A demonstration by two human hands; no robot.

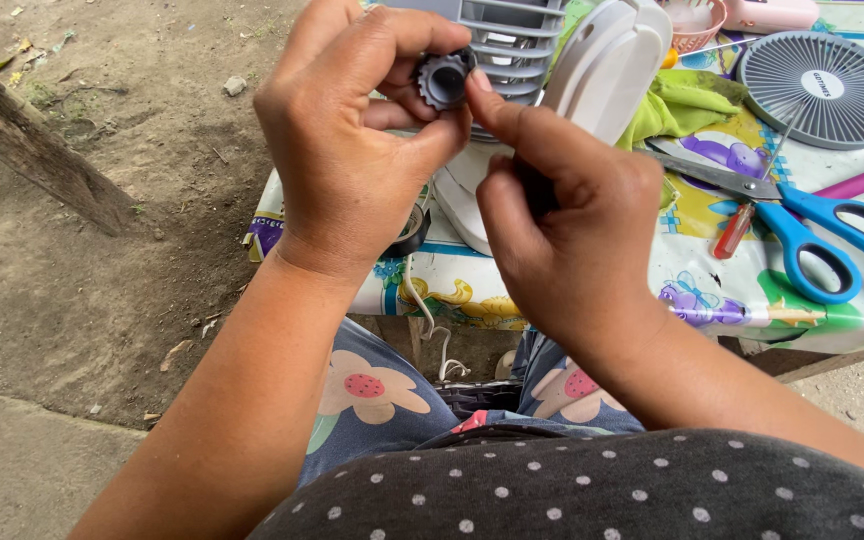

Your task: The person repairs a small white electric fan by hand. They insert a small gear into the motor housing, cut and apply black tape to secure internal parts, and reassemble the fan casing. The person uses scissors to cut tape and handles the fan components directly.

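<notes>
Both hands on a small dark ribbed knob (443, 78)

Left hand (352, 150) pinches it; right hand (562, 220) fingertip touches its 3 o'clock edge (blue scissors (822, 235) lie on the counter (732, 290)).

Low table (752, 310) covered with a glossy, brightly printed cartoon-pattern plastic cloth stood on bare packed dirt ground (102, 260). On the cloth, right side: blue-handled steel scissors (802, 225), with a thin red-handled screwdriver (747, 205) lying just beside them. Far right: round grey slatted fan grille (822, 88), flat on the cloth. Crumpled yellow-green rag (682, 105) left of the grille. White plastic fan body (592, 80) sat at the far middle. Small pink woven basket (697, 22) at the far edge.
</notes>
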